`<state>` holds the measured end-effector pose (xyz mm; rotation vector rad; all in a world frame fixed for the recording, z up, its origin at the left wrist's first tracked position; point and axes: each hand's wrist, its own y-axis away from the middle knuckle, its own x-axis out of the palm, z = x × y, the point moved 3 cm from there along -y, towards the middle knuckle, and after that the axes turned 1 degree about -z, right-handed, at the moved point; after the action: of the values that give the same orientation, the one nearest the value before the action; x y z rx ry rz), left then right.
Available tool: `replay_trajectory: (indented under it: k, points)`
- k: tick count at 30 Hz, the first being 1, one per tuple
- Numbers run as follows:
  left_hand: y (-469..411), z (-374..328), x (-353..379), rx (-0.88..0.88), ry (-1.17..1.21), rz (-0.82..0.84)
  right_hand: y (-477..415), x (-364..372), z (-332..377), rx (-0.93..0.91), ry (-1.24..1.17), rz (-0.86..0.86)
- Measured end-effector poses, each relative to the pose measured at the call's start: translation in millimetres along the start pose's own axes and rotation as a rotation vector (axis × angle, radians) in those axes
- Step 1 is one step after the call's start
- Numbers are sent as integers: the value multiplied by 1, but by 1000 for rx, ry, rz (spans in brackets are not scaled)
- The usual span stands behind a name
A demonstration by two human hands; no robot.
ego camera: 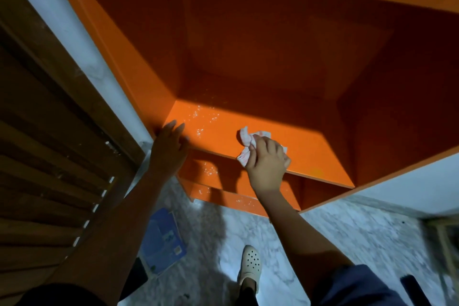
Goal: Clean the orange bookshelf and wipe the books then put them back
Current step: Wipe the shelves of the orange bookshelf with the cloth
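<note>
wiping shelf (310, 154) | right hand (267, 164) grips cloth (248, 140); left hand (170, 145) flat, bracing edge | sweep toward 10 o'clock droplets (201, 119), overlapping passes

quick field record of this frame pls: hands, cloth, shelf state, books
left hand: fingers straight, resting on the shelf board's left front corner
right hand: grips the cloth, near the board's front edge
cloth: white with red marks, crumpled, lying on the board
bookshelf: orange, no books in the visible compartments
specks: whitish, on the board's left part
book: blue, flat on the marble floor
stage: shelf being wiped, book not yet back
</note>
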<state>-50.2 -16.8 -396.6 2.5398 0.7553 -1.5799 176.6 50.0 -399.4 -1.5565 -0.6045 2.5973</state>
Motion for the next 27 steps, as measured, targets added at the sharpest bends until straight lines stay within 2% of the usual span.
replay_trajectory:
  k: [5,8,11,13,16,19,22,27]
  points:
    - [0,5,-2,24,42,34,3,18,36,-185,-55,97]
    - [0,2,-4,-29,123,54,3,21,49,-319,-166,194]
    - [8,2,-12,-75,250,-42,-9,12,54,-313,-461,271]
    - [19,1,-24,-67,315,-137,-26,2,50,-281,-584,179]
    - [33,-2,-43,-38,339,-374,-60,0,34,-186,-506,48]
    - [40,-2,-50,-154,421,-527,-94,17,17,-71,-299,91]
    - [37,1,-46,-181,473,-498,-121,40,15,-69,-155,184]
    - [5,11,-46,-163,675,-454,-152,87,38,-179,99,395]
